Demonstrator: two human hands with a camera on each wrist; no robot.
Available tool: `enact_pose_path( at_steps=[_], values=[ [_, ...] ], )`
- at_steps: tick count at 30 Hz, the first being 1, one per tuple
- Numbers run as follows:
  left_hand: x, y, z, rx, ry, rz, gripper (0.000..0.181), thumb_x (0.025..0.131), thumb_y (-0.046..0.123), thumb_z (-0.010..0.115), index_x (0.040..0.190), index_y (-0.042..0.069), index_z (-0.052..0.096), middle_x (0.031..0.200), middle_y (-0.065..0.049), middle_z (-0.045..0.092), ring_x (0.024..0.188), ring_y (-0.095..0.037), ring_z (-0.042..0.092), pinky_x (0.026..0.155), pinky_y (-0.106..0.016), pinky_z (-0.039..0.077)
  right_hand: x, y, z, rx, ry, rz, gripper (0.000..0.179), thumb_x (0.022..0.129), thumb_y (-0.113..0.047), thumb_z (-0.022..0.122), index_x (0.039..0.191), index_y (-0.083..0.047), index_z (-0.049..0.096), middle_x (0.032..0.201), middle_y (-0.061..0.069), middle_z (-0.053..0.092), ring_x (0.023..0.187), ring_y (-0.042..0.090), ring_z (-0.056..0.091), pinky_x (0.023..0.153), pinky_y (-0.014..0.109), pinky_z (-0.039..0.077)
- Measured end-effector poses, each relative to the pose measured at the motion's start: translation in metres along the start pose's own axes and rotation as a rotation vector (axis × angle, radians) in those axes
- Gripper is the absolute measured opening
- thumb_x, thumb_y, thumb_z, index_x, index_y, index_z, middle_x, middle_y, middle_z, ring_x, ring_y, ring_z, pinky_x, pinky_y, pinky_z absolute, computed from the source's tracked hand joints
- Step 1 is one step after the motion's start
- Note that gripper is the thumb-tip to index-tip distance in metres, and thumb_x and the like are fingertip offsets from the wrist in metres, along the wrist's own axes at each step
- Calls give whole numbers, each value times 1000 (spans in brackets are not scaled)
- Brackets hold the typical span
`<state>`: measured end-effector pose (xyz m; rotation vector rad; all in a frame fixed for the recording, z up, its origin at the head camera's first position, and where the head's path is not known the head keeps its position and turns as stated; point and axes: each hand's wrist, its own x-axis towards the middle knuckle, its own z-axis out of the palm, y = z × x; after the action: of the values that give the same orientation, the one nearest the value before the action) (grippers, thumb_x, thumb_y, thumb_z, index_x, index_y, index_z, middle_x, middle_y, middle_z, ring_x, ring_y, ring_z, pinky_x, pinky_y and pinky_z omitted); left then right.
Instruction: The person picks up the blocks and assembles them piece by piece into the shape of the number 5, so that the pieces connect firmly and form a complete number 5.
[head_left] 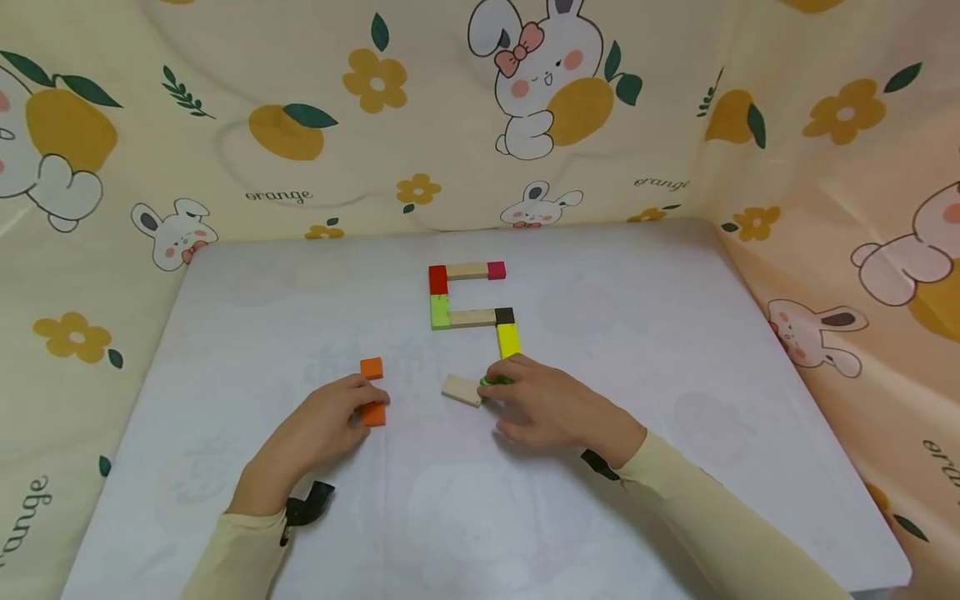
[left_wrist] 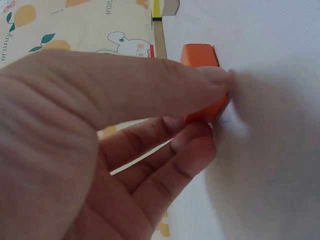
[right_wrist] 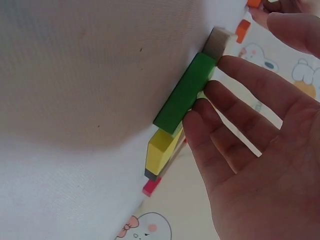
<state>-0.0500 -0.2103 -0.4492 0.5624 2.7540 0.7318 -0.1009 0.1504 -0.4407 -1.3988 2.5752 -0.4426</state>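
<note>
My left hand pinches an orange block on the left of the table, thumb across it and fingertips on its other side. From the head, orange shows both beyond and on the near side of these fingers. My right hand rests its nearly straight fingertips along one side of a green block, thumb held away. One end of the green block meets a plain wooden block. Its other end meets a yellow block. From the head, the fingers hide most of the green block.
Beyond the yellow block, a bent row continues: black block, wooden block, lime block, red block, another wooden block and pink block. A patterned cloth rises behind the white table.
</note>
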Motion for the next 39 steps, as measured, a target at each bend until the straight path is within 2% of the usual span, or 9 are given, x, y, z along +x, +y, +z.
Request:
enact_pose_path(
  at_steps=[5, 10, 14, 19, 24, 28, 33, 36, 39],
  values=[
    [1, 0, 0, 7, -12, 0, 34, 88, -3, 78, 121, 7, 78, 120, -6, 69, 102, -25, 63, 94, -47, 55, 0, 0, 2, 7, -9, 7, 49, 97, -27, 75, 142, -7, 72, 139, 9, 64, 127, 25, 55, 102, 39, 54],
    [8, 1, -1, 13, -3, 12, 32, 90, 5, 85, 120, 8, 77, 113, -2, 67, 92, -19, 60, 86, -41, 54, -2, 0, 3, -6, 2, 2, 50, 97, -27, 76, 142, -7, 72, 138, 8, 64, 127, 24, 55, 102, 38, 54],
    [19, 6, -4, 23, 17, 42, 32, 89, 7, 87, 120, 6, 77, 107, -1, 66, 89, -18, 60, 84, -40, 54, -3, 1, 4, -3, 14, 4, 49, 96, -27, 76, 142, -7, 72, 138, 7, 64, 127, 24, 56, 101, 38, 54],
    [37, 12, -3, 7, -1, 67, 36, 88, 8, 89, 122, 2, 76, 102, 1, 66, 86, -16, 60, 82, -37, 54, -5, -1, 6, 1, -3, 10, 50, 96, -27, 75, 142, -8, 72, 139, 8, 64, 127, 25, 55, 99, 39, 56],
    [57, 16, 1, -10, -11, 86, 38, 88, 10, 90, 123, 1, 77, 100, 2, 67, 85, -15, 59, 81, -36, 53, -3, -1, 4, -14, 14, -4, 50, 96, -27, 76, 142, -7, 72, 139, 8, 63, 126, 25, 55, 99, 39, 55],
    [69, 18, 6, -26, -37, 69, 36, 88, 11, 90, 121, 3, 78, 97, 3, 65, 84, -16, 58, 80, -35, 52, -2, 0, 3, -15, 6, -9, 51, 97, -27, 75, 143, -7, 71, 140, 9, 63, 126, 26, 55, 99, 39, 55],
    [83, 22, 7, -16, -30, 56, 30, 89, 10, 90, 116, 7, 77, 94, 1, 62, 85, -18, 57, 78, -35, 50, 0, 1, 2, -28, 1, 1, 51, 97, -28, 75, 144, -9, 71, 140, 8, 63, 126, 25, 55, 99, 39, 56],
    [90, 25, 8, -14, -24, 56, 32, 88, 10, 90, 118, 5, 78, 95, 0, 63, 85, -19, 57, 79, -36, 51, -1, 0, 3, -28, 2, 12, 51, 97, -28, 76, 144, -9, 71, 141, 8, 62, 128, 25, 54, 99, 39, 56],
    [93, 28, 11, -17, -59, 49, 39, 90, 12, 89, 125, 2, 76, 98, -1, 64, 87, -20, 59, 81, -36, 52, -3, -1, 5, -15, -4, 18, 51, 97, -29, 75, 144, -9, 71, 141, 8, 62, 129, 25, 54, 99, 40, 56]
  ],
)
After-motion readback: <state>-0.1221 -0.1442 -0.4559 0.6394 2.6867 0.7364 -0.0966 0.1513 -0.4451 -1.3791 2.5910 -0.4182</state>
